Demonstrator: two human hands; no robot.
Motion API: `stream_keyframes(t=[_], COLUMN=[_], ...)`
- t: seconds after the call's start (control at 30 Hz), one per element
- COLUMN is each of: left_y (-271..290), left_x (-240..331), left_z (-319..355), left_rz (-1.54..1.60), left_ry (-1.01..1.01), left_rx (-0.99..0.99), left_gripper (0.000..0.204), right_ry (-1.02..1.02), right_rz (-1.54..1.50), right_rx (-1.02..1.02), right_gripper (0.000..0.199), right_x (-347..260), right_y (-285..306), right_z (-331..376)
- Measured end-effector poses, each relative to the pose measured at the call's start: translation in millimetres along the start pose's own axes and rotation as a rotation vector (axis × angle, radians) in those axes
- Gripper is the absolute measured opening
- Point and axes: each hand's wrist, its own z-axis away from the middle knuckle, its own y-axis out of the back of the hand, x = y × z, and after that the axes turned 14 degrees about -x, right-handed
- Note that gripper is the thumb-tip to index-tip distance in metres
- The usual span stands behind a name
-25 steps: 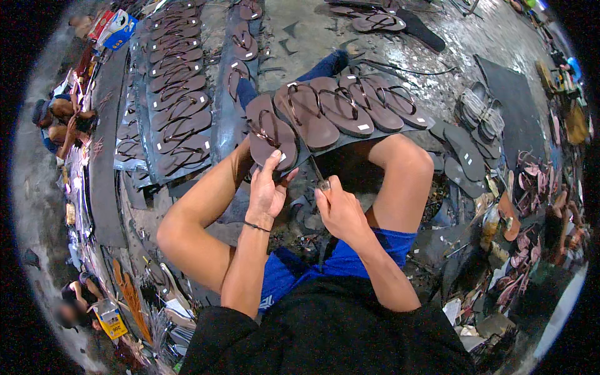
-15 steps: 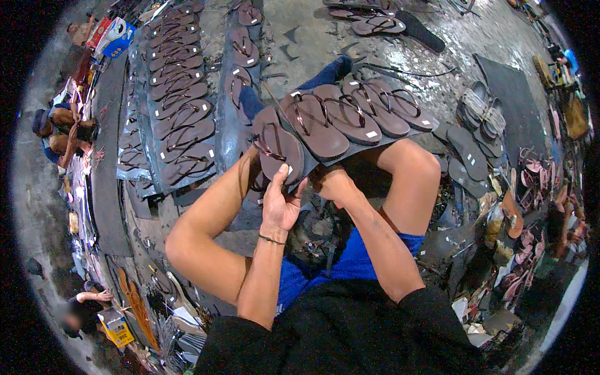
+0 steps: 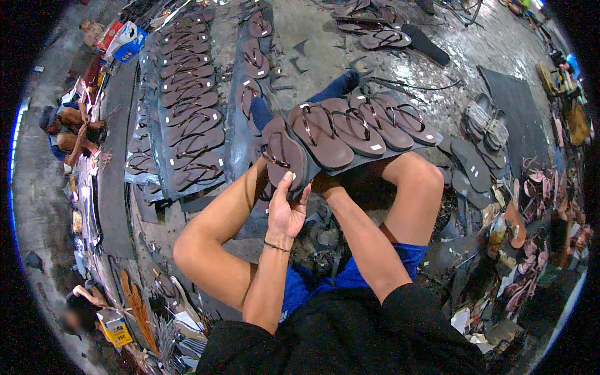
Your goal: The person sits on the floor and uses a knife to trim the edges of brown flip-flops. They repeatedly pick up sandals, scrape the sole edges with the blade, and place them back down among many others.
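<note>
Gripping the brown sandal [image 3: 282, 154] edge, left hand [image 3: 286, 212] fingers clamp; right hand [image 3: 323, 185] fingers hidden, cannot tell.

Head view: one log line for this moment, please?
left hand: gripping dark brown flip-flop sandal | right hand: beneath sandal, mostly hidden | sandal row: across knees

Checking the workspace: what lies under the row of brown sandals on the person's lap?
The row of brown sandals rests on a dark sheet across the legs. The right hand sits mostly hidden beneath.

head fisheye, looking steeply down, close over hands, floor curving around.
</note>
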Motion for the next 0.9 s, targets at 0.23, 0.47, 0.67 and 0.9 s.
stream_keyframes(t=[0.23, 0.47, 0.67, 0.9], left_y=[-19, -93, -45, -47], left_x=[31, 145, 147, 123], left_z=[96, 237, 246, 229], left_rz=[-0.827, -1.691, -0.642, -0.328], left_ry=[-0.063, -1.130, -0.880, -0.536], left_rx=[0.098, 0.345, 0.404, 0.180], left_gripper=[0.039, 0.060, 0.037, 0.038], right_ry=[0.222, 0.399, 0.363, 0.405], right_rz=[-0.355, -0.691, -0.331, -0.284], right_rx=[0.216, 0.121, 0.277, 0.273], right_gripper=[0.043, 0.047, 0.031, 0.026], right_x=[-27, -58, -7, 6], right_y=[-27, -39, -70, -93], right_z=[-36, 96, 229, 289])
